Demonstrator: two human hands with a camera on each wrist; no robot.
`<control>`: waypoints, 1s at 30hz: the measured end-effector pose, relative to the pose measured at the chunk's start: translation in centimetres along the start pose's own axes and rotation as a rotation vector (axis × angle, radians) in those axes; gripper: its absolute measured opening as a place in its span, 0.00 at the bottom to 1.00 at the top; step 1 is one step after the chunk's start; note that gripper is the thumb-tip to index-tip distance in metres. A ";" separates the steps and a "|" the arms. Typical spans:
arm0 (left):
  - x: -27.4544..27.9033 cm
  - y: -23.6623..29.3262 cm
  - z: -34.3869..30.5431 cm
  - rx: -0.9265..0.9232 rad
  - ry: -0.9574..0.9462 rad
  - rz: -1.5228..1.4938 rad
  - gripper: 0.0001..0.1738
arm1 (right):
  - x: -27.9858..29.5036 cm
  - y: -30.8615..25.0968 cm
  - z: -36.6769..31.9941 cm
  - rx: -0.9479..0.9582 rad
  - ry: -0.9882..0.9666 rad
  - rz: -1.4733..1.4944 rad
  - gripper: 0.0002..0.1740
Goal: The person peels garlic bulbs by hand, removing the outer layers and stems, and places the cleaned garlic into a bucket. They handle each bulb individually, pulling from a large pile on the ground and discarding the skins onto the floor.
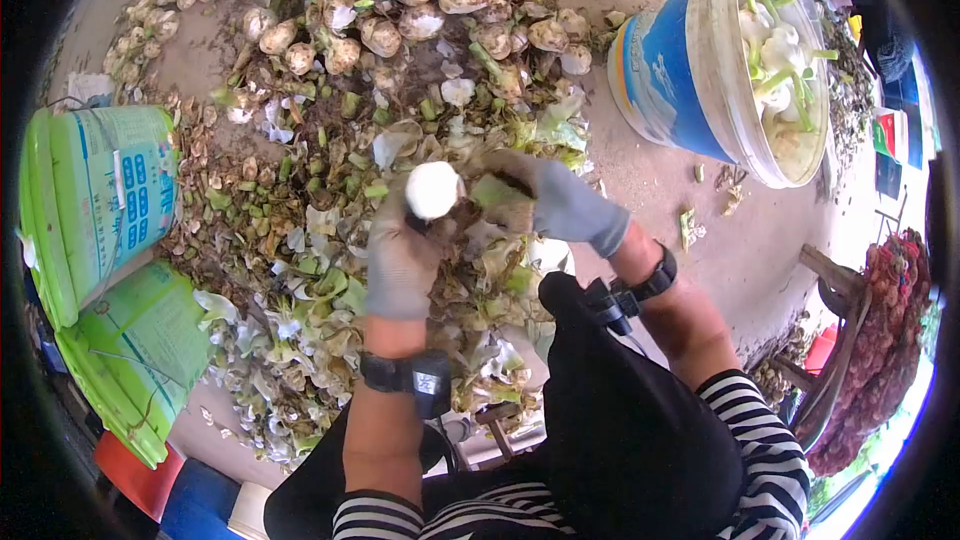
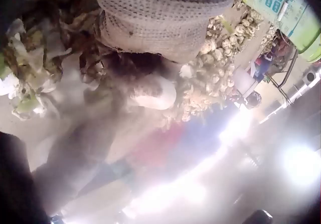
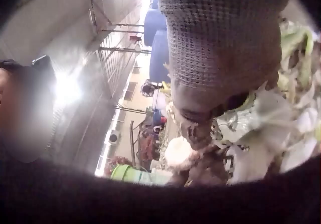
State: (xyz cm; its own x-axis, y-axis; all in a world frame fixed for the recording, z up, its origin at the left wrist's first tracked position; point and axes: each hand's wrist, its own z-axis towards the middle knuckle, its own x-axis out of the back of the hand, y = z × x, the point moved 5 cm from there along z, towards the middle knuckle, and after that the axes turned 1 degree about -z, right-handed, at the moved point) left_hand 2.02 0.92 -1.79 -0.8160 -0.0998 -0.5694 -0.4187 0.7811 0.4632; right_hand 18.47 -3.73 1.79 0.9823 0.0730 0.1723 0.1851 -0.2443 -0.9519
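A peeled white garlic bulb (image 1: 433, 190) is gripped in the gloved left hand (image 1: 402, 260), at the top of its fingers. Close on its right, the gloved right hand (image 1: 560, 202) has curled, dirt-darkened fingers around brownish peel and a green piece (image 1: 492, 192). In the left wrist view the white bulb (image 2: 157, 92) shows below the left glove (image 2: 150, 28), its fingers blurred. The right wrist view has the bulb (image 3: 179, 151) beside the right glove's fingertips (image 3: 200, 133); what those fingers pinch is partly hidden.
Unpeeled garlic bulbs (image 1: 380, 37) lie in a heap at the top. Peels and cut stems (image 1: 300, 270) cover the ground below the hands. A blue-and-white bucket (image 1: 660, 70) at upper right holds white bulbs with green stems. Green buckets (image 1: 100, 200) lie at left; a red net sack (image 1: 880, 340) is at right.
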 end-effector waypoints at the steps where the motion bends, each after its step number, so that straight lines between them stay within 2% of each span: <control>1: -0.6 -0.3 -0.1 0.012 0.003 -0.003 0.21 | -0.5 -0.5 0.3 0.071 0.032 -0.017 0.21; 2: -1.3 -0.7 -0.5 0.029 0.009 -0.032 0.18 | -0.7 -0.7 0.5 0.072 0.029 -0.013 0.21; 4: -1.3 -0.7 -0.1 0.042 0.006 -0.073 0.18 | -1.2 0.2 0.6 -0.286 -0.041 0.352 0.16; 5: -1.2 -0.6 0.2 0.051 0.001 -0.116 0.18 | -0.8 0.0 0.4 -0.281 -0.046 0.351 0.16; 7: -0.2 -0.7 0.8 0.041 0.043 -0.114 0.18 | 0.6 -2.0 0.1 -0.059 0.017 0.631 0.13; 8: 0.3 -0.7 1.3 0.036 0.079 -0.111 0.19 | 1.3 -2.2 -0.2 -0.159 0.096 0.646 0.12; 9: 0.7 -0.7 1.5 0.037 0.115 -0.107 0.20 | 1.3 -1.6 0.2 -0.157 0.099 0.644 0.12; 10: 0.3 -0.1 1.0 -0.018 0.028 0.001 0.19 | 1.4 -1.0 1.0 -0.036 0.105 0.360 0.12; 11: 0.0 0.0 0.6 -0.013 0.030 0.002 0.19 | 1.2 -0.9 1.3 0.082 0.107 0.076 0.13; 12: -0.3 -0.1 0.2 0.012 0.096 0.011 0.19 | 0.5 -0.4 1.0 0.011 0.033 -0.140 0.15; 13: -0.4 -0.2 0.1 0.030 0.159 0.017 0.18 | 0.3 -0.5 1.0 0.012 0.033 -0.143 0.15; 15: -1.1 -0.8 0.2 0.010 0.103 -0.028 0.19 | -1.3 0.3 1.0 -0.220 -0.085 0.072 0.20; 16: -1.4 -1.0 0.1 -0.005 0.051 -0.068 0.19 | -1.4 -0.3 1.0 -0.319 -0.040 0.161 0.20; 17: -1.5 -1.1 0.0 -0.020 -0.001 -0.107 0.19 | -1.4 -0.2 0.7 -0.321 -0.039 0.165 0.20; 19: -1.0 -1.4 0.6 0.021 0.031 -0.090 0.19 | -1.2 0.4 0.4 -0.342 0.008 0.255 0.20; 20: -1.2 -1.4 0.6 0.024 -0.005 -0.088 0.18 | -1.4 0.4 0.3 -0.260 0.043 0.391 0.19; 21: -1.5 -1.4 0.7 0.027 -0.043 -0.088 0.18 | -1.0 0.1 0.3 -0.257 0.042 0.390 0.19; 22: -0.3 -1.5 1.0 0.030 0.067 -0.042 0.17 | -0.1 -0.5 0.1 -0.190 0.079 0.543 0.18; 23: 0.1 -1.4 1.0 0.029 0.068 -0.044 0.17 | 0.7 -0.8 0.0 -0.124 0.117 0.697 0.17; 25: -0.2 -0.9 0.8 0.022 0.106 0.039 0.20 | 1.0 0.3 0.6 -0.150 0.095 0.593 0.15; 27: -1.1 -1.3 0.1 0.040 0.117 -0.078 0.20 | 0.8 -1.0 1.0 0.206 0.255 -0.350 0.14; 28: -1.1 -1.0 -0.2 -0.034 0.166 0.004 0.17 | 0.5 -1.3 0.6 0.096 0.221 -0.468 0.19; 29: -1.1 -0.6 -0.3 -0.114 0.215 0.084 0.15 | 0.1 -1.8 0.6 0.101 0.219 -0.470 0.19; 30: -0.7 0.1 -0.7 -0.237 0.281 0.380 0.13 | -0.4 -2.2 0.4 0.123 0.226 -0.555 0.18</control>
State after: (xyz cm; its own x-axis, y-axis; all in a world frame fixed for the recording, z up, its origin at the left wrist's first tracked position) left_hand 2.30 0.64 -0.85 -0.9895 -0.0234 -0.1423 -0.1245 0.6371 0.7606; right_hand 17.61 -2.84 3.70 0.7240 -0.0531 0.6878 0.6798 -0.1141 -0.7244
